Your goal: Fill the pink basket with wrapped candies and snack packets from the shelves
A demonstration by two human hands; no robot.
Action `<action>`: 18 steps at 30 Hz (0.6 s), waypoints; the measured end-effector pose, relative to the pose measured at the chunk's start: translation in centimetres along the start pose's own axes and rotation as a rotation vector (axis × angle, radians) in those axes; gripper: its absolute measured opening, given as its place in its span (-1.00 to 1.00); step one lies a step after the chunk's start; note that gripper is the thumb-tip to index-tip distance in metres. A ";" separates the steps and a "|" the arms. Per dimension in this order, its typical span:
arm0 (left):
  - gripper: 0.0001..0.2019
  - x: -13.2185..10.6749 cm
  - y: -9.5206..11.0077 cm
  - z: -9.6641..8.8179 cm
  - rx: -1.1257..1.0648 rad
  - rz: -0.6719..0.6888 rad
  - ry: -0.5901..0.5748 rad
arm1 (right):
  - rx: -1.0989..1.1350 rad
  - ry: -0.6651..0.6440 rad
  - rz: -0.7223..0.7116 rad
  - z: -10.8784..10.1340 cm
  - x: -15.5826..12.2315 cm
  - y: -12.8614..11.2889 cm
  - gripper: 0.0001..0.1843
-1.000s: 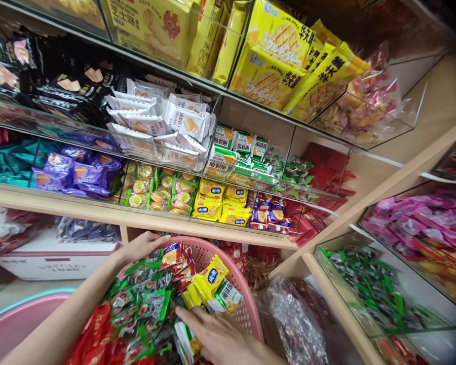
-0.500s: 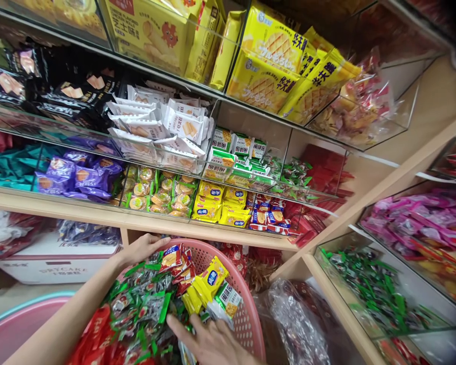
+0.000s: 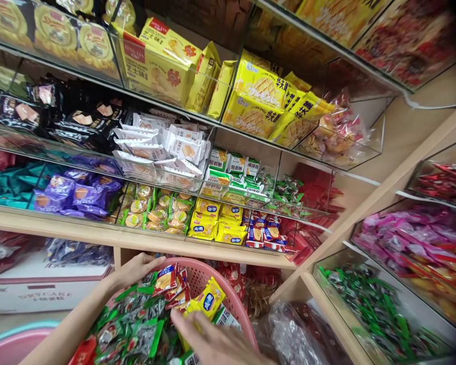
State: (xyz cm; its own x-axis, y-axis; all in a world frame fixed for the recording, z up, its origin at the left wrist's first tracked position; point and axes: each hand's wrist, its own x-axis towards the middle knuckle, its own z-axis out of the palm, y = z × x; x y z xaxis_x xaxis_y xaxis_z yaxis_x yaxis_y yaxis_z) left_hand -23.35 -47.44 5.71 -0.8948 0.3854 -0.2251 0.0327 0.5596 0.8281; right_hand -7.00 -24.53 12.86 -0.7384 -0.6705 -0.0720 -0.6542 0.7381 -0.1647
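My left hand (image 3: pixel 139 267) is closed over the far left rim of a pink perforated plastic basket (image 3: pixel 233 284). Inside lie green-and-clear candy packets (image 3: pixel 137 324), red-and-blue snack packets (image 3: pixel 171 284) and a red packet (image 3: pixel 84 351). Over the right part of the basket is my right hand (image 3: pixel 216 339), slightly blurred, its index finger stretched out and nothing visibly held. Its fingertips overlap a yellow snack packet (image 3: pixel 211 299). A white-and-green packet (image 3: pixel 226 318) shows partly behind the knuckles.
Glass-fronted shelves hold white wrapped cakes (image 3: pixel 182 144), purple packets (image 3: pixel 91 195) and yellow waffle bags (image 3: pixel 258 96). A wooden shelf edge (image 3: pixel 152 241) runs just beyond the basket. Left stand a white carton (image 3: pixel 49 289) and a pink tub (image 3: pixel 15 344); a clear plastic bag (image 3: pixel 296 329) lies to the right.
The camera has tilted up, so shelves and basket sit lower in view. My right hand has shifted toward the yellow packet and covers more of the white-and-green one. My left hand stays on the rim.
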 end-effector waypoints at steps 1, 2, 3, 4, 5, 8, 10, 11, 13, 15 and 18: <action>-0.37 -0.1 0.1 0.0 -0.005 0.012 -0.005 | 0.043 0.086 0.018 -2.6 0.0 0.5 -0.16; -0.37 -0.2 0.3 0.0 -0.009 0.020 -0.009 | 0.062 0.178 0.041 -5.1 0.1 1.0 -0.23; -0.37 -0.3 0.4 0.0 -0.008 0.019 -0.011 | 0.061 0.287 0.060 -7.4 0.4 1.7 -0.34; -0.37 -0.4 0.5 0.0 -0.005 0.015 -0.013 | 0.049 0.371 0.051 -9.5 0.8 2.5 -0.43; -0.37 -0.4 0.6 0.0 -0.003 0.010 -0.013 | 0.022 0.464 0.052 -11.3 1.4 3.4 -0.49; -0.40 -0.4 0.4 0.0 -0.004 0.007 0.002 | -0.143 0.689 0.043 -15.8 4.1 6.4 -0.60; -0.41 -0.2 0.2 0.0 -0.006 0.022 0.025 | -0.229 0.757 0.073 -18.0 6.2 8.0 -0.60; -0.42 -0.2 0.1 0.0 -0.004 0.026 0.039 | -0.248 0.753 0.087 -18.9 7.3 8.7 -0.57; -0.41 -0.1 0.0 0.0 0.005 0.032 0.056 | -0.249 0.693 0.127 -20.3 9.1 9.5 -0.50; -0.41 -0.1 0.0 -0.1 0.014 0.030 0.062 | -0.228 0.608 0.185 -21.1 10.4 9.8 -0.51; -0.42 -0.1 0.1 -0.1 0.014 0.037 0.059 | -0.185 0.534 0.260 -21.5 11.4 10.1 -0.65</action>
State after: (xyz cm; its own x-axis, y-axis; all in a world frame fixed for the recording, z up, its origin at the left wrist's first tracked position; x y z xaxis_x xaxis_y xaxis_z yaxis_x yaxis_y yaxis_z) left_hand -23.26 -47.52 5.89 -0.9174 0.3629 -0.1633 0.0725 0.5560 0.8280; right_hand -25.57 -23.15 31.48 -0.8260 -0.3727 0.4228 -0.4244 0.9049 -0.0314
